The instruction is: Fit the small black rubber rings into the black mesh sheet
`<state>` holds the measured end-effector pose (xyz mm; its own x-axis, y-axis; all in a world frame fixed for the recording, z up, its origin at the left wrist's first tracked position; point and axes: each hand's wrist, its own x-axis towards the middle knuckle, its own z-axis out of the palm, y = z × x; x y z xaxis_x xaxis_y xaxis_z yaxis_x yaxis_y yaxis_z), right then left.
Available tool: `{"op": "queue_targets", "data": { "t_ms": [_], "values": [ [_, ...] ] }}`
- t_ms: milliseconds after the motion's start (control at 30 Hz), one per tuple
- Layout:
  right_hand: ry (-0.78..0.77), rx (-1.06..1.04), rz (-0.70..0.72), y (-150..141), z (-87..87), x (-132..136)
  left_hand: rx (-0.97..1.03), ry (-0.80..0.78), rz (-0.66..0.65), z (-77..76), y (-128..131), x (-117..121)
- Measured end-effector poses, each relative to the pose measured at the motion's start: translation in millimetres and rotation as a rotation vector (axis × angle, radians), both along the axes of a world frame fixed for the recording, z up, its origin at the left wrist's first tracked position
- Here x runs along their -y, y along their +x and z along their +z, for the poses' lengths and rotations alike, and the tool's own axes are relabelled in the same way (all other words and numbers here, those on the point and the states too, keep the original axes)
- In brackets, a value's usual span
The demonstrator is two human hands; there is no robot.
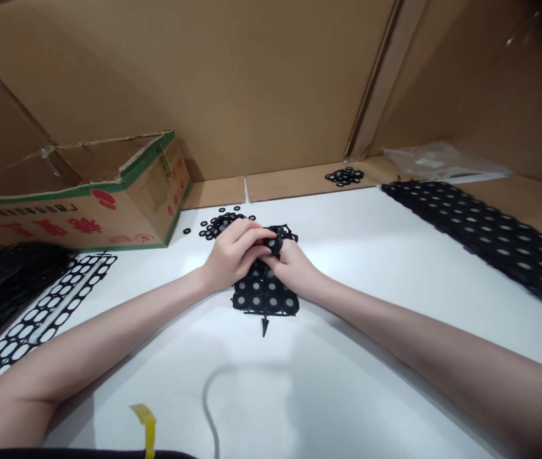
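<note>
At mid-worktop (361, 252), the black disc-studded strip (264, 293) lies between both hands, its pointed end toward the wearer; loose discs (222, 223) sit just beyond the left hand. Probably light, thin and floppy, maybe a bit rubbery; delicate at the narrow links. Best hold: pinch the rim around a disc, support the sheet beside it. Left hand (233, 255) nearly closed, thumb and forefinger pinching the strip's upper part. Right hand (294, 271) curled closed on the same part, some fingertips hidden. Wrists low, forearms angled inward.
</note>
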<state>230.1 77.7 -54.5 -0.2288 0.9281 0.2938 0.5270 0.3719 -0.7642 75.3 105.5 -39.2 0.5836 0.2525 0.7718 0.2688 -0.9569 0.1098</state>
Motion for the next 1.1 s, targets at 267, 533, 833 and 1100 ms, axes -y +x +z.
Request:
{"op": "queue_targets", "data": {
  "t_ms": [267, 533, 833, 1100],
  "values": [
    [0.046, 0.138, -0.018, -4, 1.8, 4, 0.114, -0.237, 0.025, 3.0, 5, 6],
    [0.066, 0.195, 0.014, -6, 4.0, 6, 0.271, -0.535, 0.032, 7.2, 11, 3],
    [-0.021, -0.233, 0.092, -1, 3.7, 5, 0.484, -0.629, 0.277, -1.3, -27, -51],
    [-0.17, -0.505, -0.002, 5, 1.8, 2, 0.193, -0.335, 0.225, 0.5, -34, -26]
  ]
}}
